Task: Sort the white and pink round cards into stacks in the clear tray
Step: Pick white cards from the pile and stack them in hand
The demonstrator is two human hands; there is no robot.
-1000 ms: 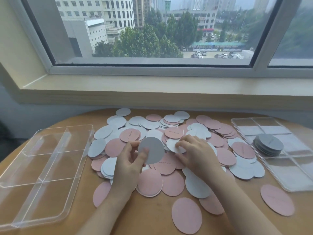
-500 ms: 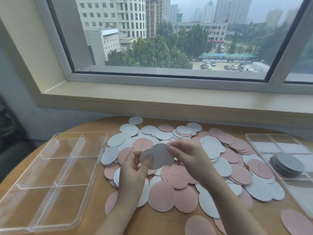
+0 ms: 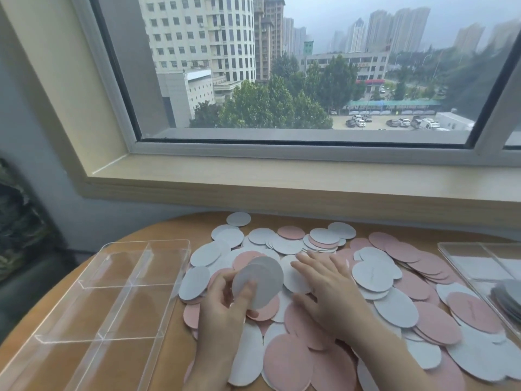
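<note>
Left hand (image 3: 222,303) is pinching a couple of white round paper cards (image 3: 258,283) with its fingers, held just above the pile. Right hand (image 3: 329,289) lies flat with fingers spread on the loose heap of pink and white round cards (image 3: 394,303) covering the wooden tabletop (image 3: 174,230). The clear plastic divided tray (image 3: 107,294) sits left, and another clear tray (image 3: 479,263) at the right edge holds a stack of white cards (image 3: 507,299).

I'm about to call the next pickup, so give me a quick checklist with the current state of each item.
1. Left hand holds the white cards: ok.
2. Held cards are all white: ok for the two showing.
3. Right hand free to pick: ok, open over the pile.
4. White card within its reach: ok.
5. Left tray has room: ok.
6. Right tray stack colour: cannot tell.
</note>
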